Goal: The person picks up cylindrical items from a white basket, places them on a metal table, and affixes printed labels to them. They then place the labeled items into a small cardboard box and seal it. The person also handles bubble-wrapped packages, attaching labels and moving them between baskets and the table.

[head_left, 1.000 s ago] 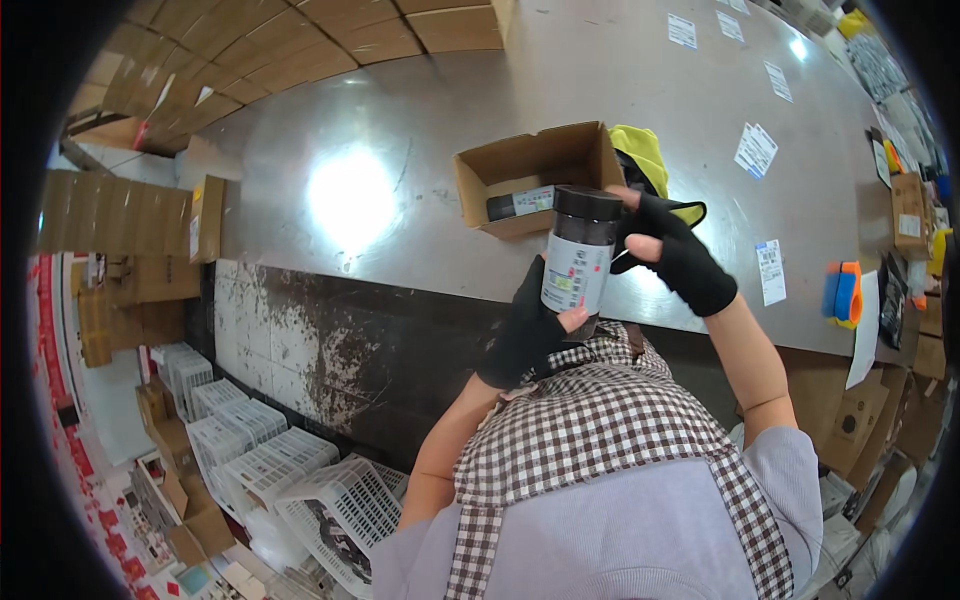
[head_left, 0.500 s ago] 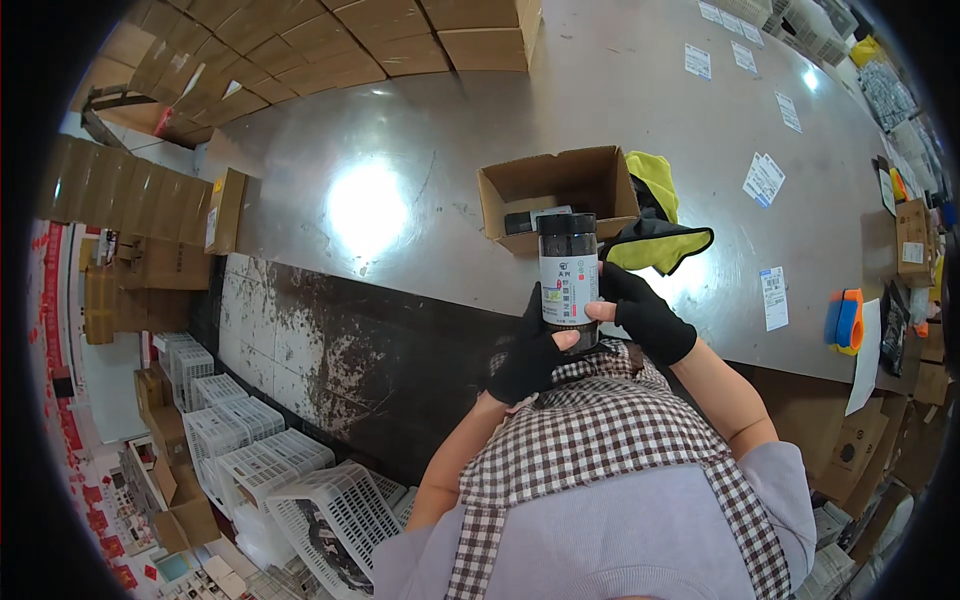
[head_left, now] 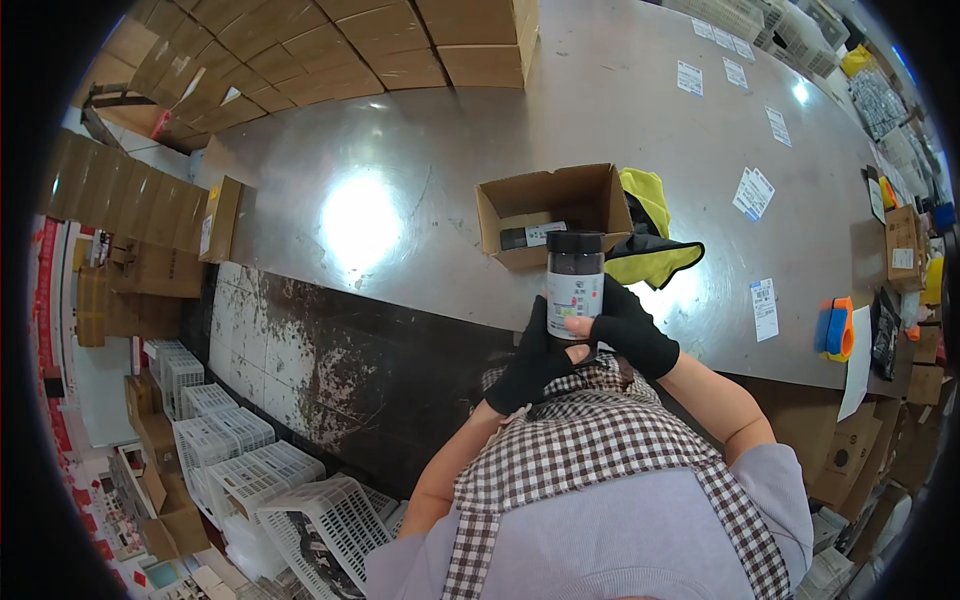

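Left hand, in a black fingerless glove, is closed around the bottom of a dark jar, its thumb lying across the front near the base. Right hand, gloved the same way, is clamped on the jar's right side, with the thumb pressed on the pale label. The jar stands lid up between the two hands, in front of the checked apron, its black lid overlapping the near edge of an open cardboard box in this view. That box sits on the metal table, and inside it lies a dark container with a pale label. Just right of the box is a crumpled yellow and grey cloth. Farther right, printed paper slips lie about the table, and an orange and blue object stands near the table's right end. Brown cartons are stacked at the far left; white plastic baskets line the floor at lower left.
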{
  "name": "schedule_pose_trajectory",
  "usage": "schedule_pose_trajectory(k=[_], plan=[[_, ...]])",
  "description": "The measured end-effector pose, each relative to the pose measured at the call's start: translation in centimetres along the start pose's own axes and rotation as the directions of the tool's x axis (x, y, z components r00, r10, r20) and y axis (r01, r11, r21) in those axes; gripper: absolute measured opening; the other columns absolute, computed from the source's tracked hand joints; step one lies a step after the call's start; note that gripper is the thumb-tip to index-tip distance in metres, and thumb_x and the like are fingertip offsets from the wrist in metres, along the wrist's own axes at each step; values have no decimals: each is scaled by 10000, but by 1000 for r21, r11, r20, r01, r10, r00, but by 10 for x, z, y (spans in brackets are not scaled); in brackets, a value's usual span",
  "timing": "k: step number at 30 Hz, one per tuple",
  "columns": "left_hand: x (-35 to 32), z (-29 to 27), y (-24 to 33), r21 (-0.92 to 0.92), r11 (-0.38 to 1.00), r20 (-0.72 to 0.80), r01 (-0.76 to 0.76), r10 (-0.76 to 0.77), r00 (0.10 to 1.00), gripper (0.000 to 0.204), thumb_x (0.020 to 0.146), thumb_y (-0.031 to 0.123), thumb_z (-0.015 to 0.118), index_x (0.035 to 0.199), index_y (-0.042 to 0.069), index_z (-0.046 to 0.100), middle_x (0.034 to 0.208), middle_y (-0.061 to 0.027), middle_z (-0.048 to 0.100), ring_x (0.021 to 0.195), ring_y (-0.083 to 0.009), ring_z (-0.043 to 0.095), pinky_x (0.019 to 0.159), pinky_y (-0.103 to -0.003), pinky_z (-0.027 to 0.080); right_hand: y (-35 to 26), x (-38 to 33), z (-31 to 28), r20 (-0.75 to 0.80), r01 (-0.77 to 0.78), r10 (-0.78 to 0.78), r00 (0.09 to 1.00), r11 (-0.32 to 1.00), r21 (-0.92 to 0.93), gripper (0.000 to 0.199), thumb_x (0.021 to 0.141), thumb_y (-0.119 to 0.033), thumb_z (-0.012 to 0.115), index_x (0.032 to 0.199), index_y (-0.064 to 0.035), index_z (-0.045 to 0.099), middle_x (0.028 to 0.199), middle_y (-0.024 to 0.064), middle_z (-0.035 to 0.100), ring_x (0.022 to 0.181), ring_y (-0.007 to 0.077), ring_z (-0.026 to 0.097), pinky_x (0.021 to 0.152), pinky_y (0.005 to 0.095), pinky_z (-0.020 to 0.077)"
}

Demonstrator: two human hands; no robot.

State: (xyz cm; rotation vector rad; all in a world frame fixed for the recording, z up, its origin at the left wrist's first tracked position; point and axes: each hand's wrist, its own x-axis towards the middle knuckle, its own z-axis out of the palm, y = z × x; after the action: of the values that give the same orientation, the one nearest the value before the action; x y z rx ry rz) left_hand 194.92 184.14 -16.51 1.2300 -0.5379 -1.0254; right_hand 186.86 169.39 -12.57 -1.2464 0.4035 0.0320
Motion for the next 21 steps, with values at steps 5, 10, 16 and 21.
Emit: schedule_pose_trajectory(k=[5,10,16,21], plan=[[6,-2,29,323,939,-104,-119,160,982,549,764,39,585,1272,8,377,1238,-136,457,1144,-230,463,964,-336,377,-39,14,-23,-104,256,-278,955,949,-183,639,678,-144,767,1218,-15,449,1055,101,605,1034,174,568,876,321,465],[28,-47,20,897,419,-146,-143,585,798,503,725,64,640,1201,37,480,1234,-179,454,1172,-335,407,977,-429,341,-96,65,-50,184,425,-502,845,422,-800,664,636,-145,750,1214,-46,440,1035,136,574,995,292,569,868,355,445],[52,-68,6,980,172,-22,-96,582,813,497,700,13,624,1177,56,491,1384,-212,340,1251,-405,337,989,-460,335,-64,145,-60,341,355,-139,930,90,-930,673,620,-174,748,1212,-59,450,1031,179,578,965,340,569,860,378,457],[56,-75,-1,929,333,-46,-163,540,840,444,711,-3,617,1134,54,494,1416,-224,292,1263,-416,335,980,-445,352,-46,163,-51,287,291,68,955,-53,-955,576,683,-260,699,1172,-27,502,1053,186,583,961,328,584,820,385,476]])
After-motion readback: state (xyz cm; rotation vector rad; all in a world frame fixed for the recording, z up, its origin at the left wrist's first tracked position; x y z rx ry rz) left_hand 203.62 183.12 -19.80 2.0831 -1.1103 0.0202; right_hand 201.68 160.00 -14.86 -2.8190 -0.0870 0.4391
